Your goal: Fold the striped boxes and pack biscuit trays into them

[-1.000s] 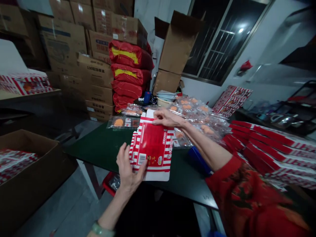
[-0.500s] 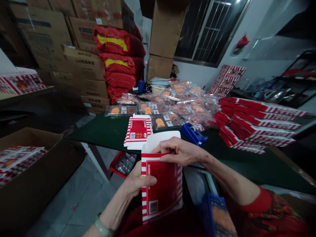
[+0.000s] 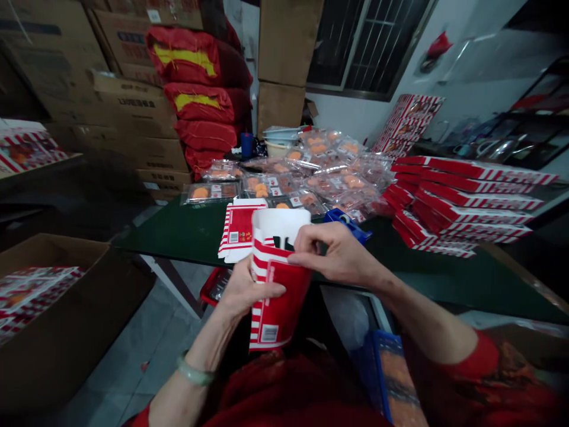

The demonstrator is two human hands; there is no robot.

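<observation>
A red-and-white striped carton (image 3: 284,302) stands upright in front of me, its top opened out and its white inside showing. My left hand (image 3: 249,290) grips the carton's left side, thumb across the printed front. At the carton's upper right edge, my right hand (image 3: 331,249) pinches the rim with thumb and fingers. Behind it, flat red-and-white cartons (image 3: 240,228) lie stacked on the green table (image 3: 186,228). A blue tape dispenser (image 3: 347,224) sits just beyond my right hand.
Clear packs of orange food (image 3: 262,187) are heaped at the table's back. Filled striped cartons (image 3: 462,207) are piled at the right. A cardboard box (image 3: 66,350) holding striped cartons stands at the left, and a blue crate (image 3: 386,373) of packs sits below the table's front edge.
The carton has gone from flattened to bowed open at the top, and it has risen a little. Both hands have kept hold of it, and the view has shifted slightly.
</observation>
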